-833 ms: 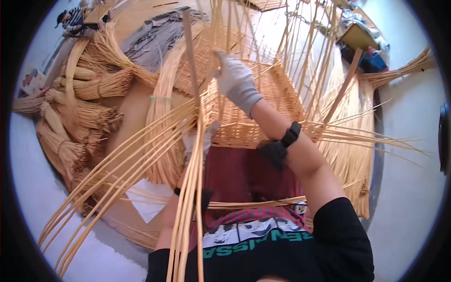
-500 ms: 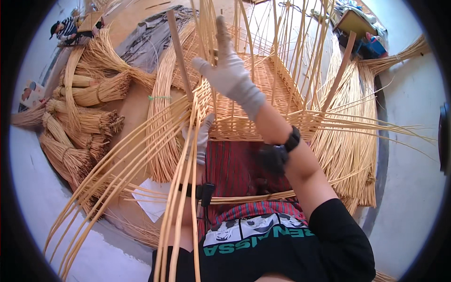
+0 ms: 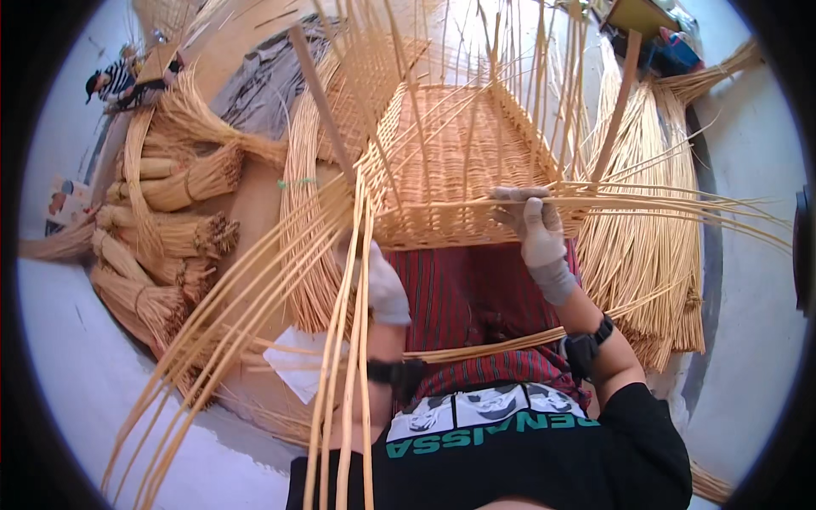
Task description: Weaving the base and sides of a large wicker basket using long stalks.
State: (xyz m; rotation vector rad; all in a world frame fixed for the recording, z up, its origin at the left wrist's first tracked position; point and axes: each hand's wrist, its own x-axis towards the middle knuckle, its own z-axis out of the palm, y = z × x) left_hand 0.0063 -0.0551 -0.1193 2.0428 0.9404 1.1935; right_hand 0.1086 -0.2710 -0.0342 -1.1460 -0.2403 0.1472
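Observation:
A rectangular woven basket (image 3: 459, 136) of pale rods rests before me above my red striped lap, with tall upright stakes around it and long loose rods (image 3: 246, 314) fanning out from its near left corner. My right hand (image 3: 534, 234), in a pale glove, grips the basket's near wall toward its right end, fingers over the rim and thumb on the outside. My left hand (image 3: 382, 285), also gloved, is below the near left corner behind the long rods; its fingers are hidden. A thick upright stick (image 3: 620, 102) stands at the near right corner, another (image 3: 319, 98) at the left.
Rod bundles (image 3: 178, 225) lie piled at left, with longer ones (image 3: 650, 238) at right. A woven panel (image 3: 348, 85) and grey cloth (image 3: 263, 68) lie behind. A person (image 3: 110, 83) in stripes is at upper left; a board (image 3: 637, 21) at upper right.
My right hand has come down from the upright rods at upper left to the near right rim. My left hand shifted slightly right and down.

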